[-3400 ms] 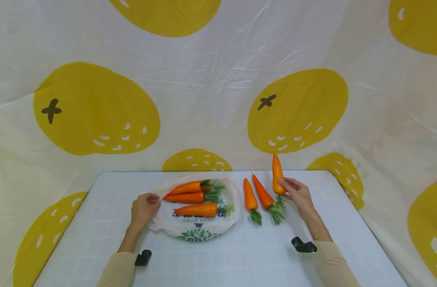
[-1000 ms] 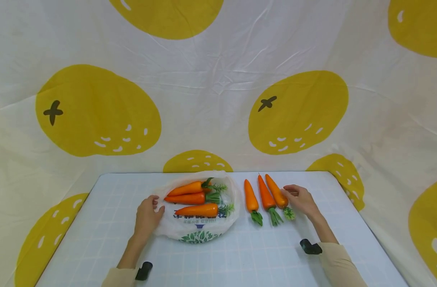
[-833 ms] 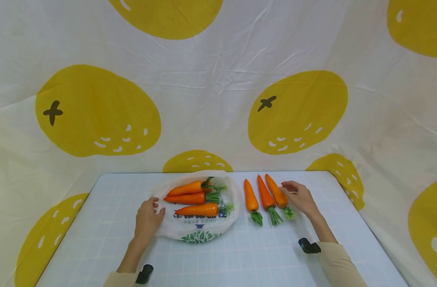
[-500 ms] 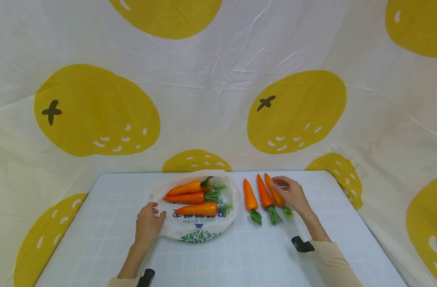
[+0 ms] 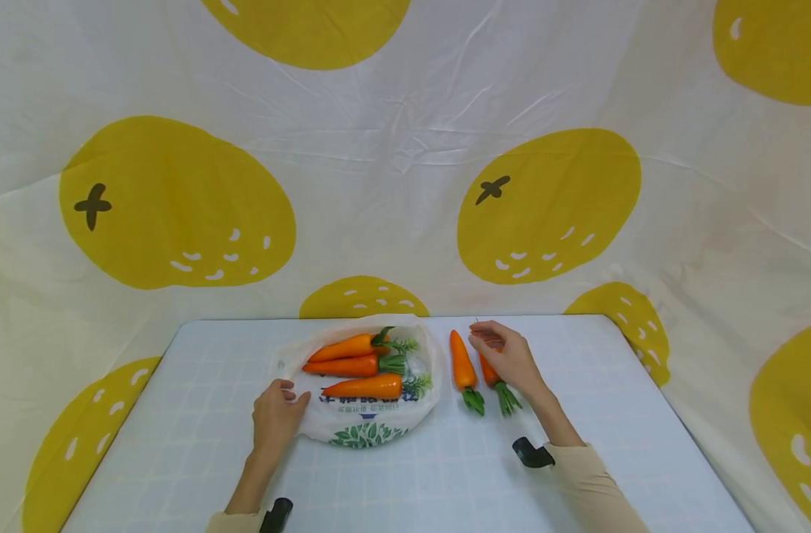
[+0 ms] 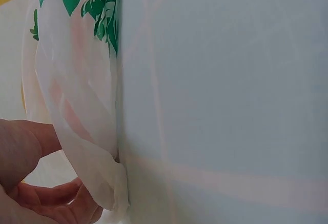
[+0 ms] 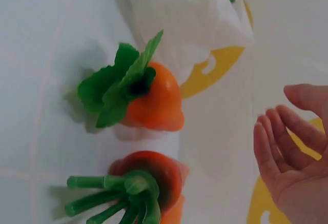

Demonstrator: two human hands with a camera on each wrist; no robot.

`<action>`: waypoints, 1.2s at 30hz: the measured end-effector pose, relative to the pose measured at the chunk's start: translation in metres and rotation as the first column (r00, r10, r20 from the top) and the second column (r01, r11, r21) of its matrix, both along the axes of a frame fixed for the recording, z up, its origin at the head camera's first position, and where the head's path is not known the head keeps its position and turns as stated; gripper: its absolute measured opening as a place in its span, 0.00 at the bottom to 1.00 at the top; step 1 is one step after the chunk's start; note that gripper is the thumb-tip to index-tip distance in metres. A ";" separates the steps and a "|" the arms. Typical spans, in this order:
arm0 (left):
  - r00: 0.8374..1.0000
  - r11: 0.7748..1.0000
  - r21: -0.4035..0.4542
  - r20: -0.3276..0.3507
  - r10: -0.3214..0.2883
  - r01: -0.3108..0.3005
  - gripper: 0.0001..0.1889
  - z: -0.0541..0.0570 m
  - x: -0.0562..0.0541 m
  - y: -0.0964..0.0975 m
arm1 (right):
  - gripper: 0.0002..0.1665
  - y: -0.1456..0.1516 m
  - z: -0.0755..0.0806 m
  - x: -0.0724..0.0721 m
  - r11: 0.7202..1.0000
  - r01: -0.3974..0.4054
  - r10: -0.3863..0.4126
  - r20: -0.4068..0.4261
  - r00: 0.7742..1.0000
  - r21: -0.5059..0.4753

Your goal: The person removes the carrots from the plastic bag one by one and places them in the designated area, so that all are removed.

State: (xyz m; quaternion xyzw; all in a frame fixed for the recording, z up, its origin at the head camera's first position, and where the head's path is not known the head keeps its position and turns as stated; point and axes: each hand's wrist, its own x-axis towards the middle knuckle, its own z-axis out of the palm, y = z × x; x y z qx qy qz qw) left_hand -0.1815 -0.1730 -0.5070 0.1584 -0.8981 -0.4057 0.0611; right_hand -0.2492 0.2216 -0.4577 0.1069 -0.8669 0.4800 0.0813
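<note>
A white plastic bag (image 5: 352,437) with green leaf print lies spread at the table's middle, several orange carrots (image 5: 363,387) with green tops on it. My left hand (image 5: 275,418) touches the bag's left edge; in the left wrist view, its thumb and fingers stand apart around a fold. My right hand (image 5: 512,363) hovers over the carrots right of the bag, fingers loosely bent, holding nothing. A leafy-topped carrot (image 5: 462,363) lies nearest the bag. Beside it, a carrot with green stalks (image 7: 148,167) is partly covered by my hand in the head view. That hand hides the rightmost carrot there.
A pale checked cloth (image 5: 412,488) covers the table. Behind it hangs a white curtain (image 5: 392,222) with large yellow fruit prints, close to the table's far edge. A black wrist camera (image 5: 533,453) sticks out beside my right sleeve.
My right hand has set a carrot down right of the other two, let go, and moved left above them. My left hand has loosened at the bag's edge and shifted slightly nearer.
</note>
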 end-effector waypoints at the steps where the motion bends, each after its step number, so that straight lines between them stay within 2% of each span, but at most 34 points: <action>1: 1.000 1.000 0.001 0.006 0.005 -0.005 0.19 0.000 0.000 0.000 | 0.17 -0.004 0.001 0.000 1.000 -0.006 0.006 0.002 1.000 -0.004; 10: 0.998 1.000 -0.007 0.056 0.019 -0.019 0.18 -0.002 -0.002 0.002 | 0.16 -0.033 0.001 0.004 0.987 -0.147 0.144 -0.047 0.989 -0.064; 17: 0.998 1.000 -0.002 0.062 -0.002 0.002 0.17 -0.003 -0.004 -0.001 | 0.18 -0.057 0.002 0.008 0.982 -0.180 0.178 -0.035 0.983 -0.055; 25: 0.998 1.000 0.006 0.056 -0.019 0.019 0.16 -0.001 -0.004 -0.003 | 0.17 -0.082 -0.006 0.007 0.949 -0.312 0.307 -0.094 0.947 -0.045; 31: 0.998 1.000 0.010 0.050 -0.027 0.026 0.16 -0.002 -0.004 -0.004 | 0.18 -0.099 -0.011 0.008 0.934 -0.356 0.355 -0.094 0.930 0.000; 36: 0.998 1.000 0.013 0.058 -0.026 0.025 0.16 -0.001 -0.004 -0.005 | 0.18 -0.110 -0.014 0.010 0.912 -0.409 0.411 -0.082 0.908 0.044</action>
